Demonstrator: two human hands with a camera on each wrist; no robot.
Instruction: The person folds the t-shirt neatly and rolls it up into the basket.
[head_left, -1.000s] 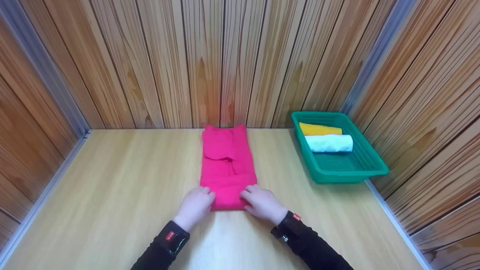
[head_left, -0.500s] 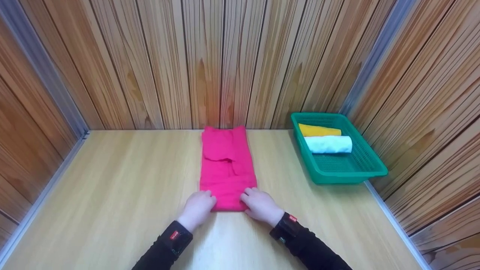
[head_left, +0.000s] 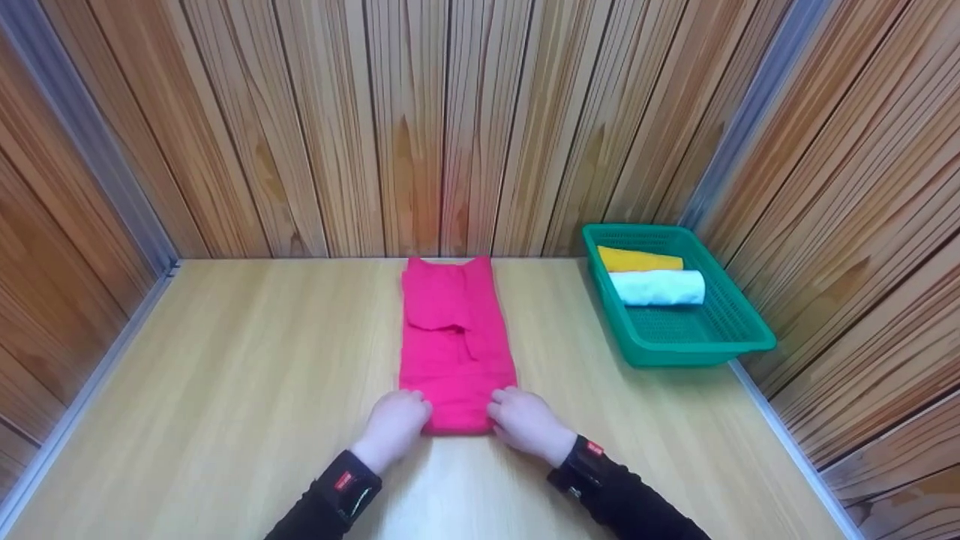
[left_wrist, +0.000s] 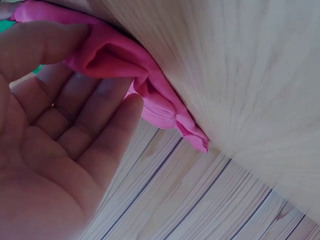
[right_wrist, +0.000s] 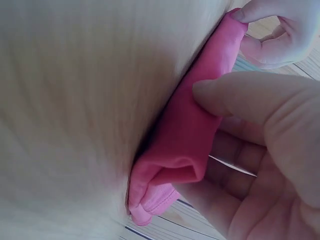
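In right hand (head_left: 531, 424), pink cloth (head_left: 456, 360); hollow end (right_wrist: 178, 174): wrist view only.

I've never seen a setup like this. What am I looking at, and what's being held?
There is no machine here: a person is working bare-handed. The wide picture is filmed from the head, looking forward and down; the two close-ups are filmed from the wrists, one each. On the table lies a folded pink cloth. The left hand and right hand pinch its near end, one at each side, thumb and fingers making the grip. Off to the right, a green basket holds a yellow cloth and a rolled white cloth.
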